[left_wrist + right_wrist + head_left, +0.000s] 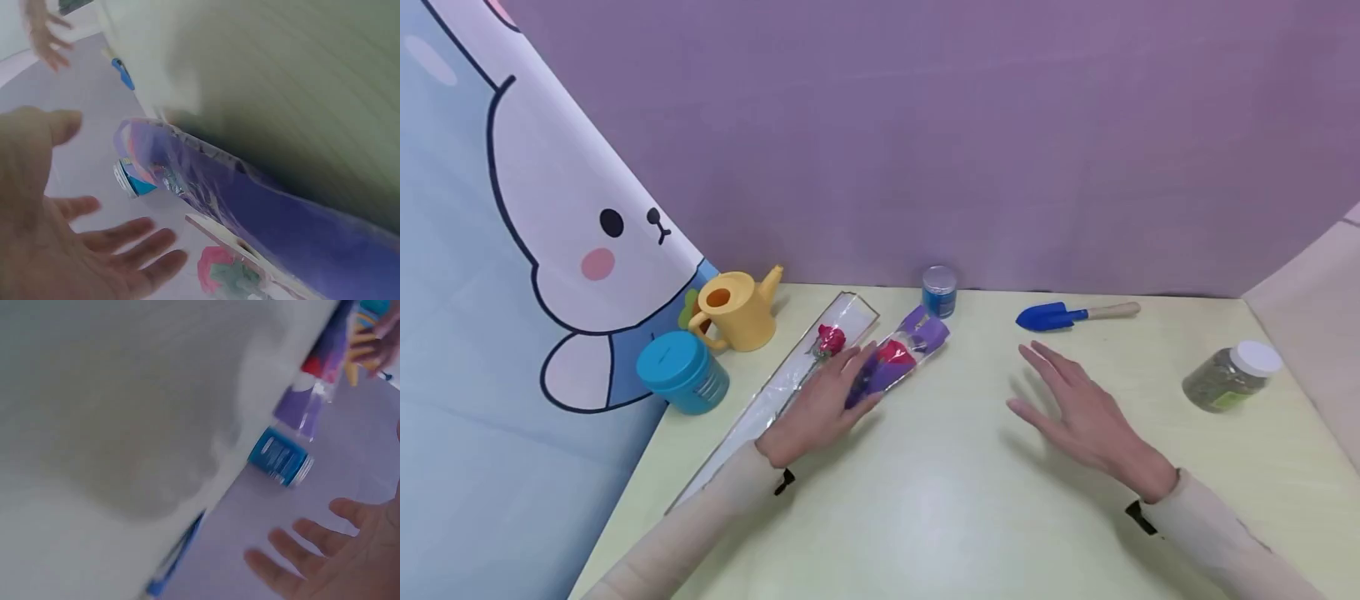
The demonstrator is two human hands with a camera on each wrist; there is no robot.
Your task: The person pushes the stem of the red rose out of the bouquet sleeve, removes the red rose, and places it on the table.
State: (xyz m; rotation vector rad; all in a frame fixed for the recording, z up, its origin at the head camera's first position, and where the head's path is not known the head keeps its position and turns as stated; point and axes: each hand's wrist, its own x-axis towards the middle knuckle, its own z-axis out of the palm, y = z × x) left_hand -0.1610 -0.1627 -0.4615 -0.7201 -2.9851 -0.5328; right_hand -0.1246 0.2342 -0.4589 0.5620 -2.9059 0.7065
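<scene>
At the near side, two pale sleeves (685, 525) reach in over the light desk (925, 517), a small black piece showing at each cuff. Ahead of the cuffs are the two hands. The left hand (820, 404) is spread, its fingers reaching forward and the thumb held apart, with nothing in its grip. The right hand (1090, 421) is likewise loosely spread above the desk and grasps nothing, its shadow falling beside it.

A long, clear-wrapped rose (771, 400) lies slantwise, passing under the left hand. Just to its right, a purple-wrapped rose (898, 354) lies at a similar slant, its lower end partly behind the left fingers; the left wrist view shows a gap between those fingers and the wrap.

To the left stands a teal lidded jar (685, 375); well to the right, a clear jar with a white lid (1225, 379) holds greenish contents. Farther back, behind the teal jar, stands a yellow watering can (741, 312). Beyond the right hand lies a blue trowel (1051, 317), its wooden handle pointing right. A small blue jar (939, 292) stands near the purple wrap's far end. Behind everything hangs a purple backdrop (962, 150), beside a rabbit picture (572, 225) on the left.
</scene>
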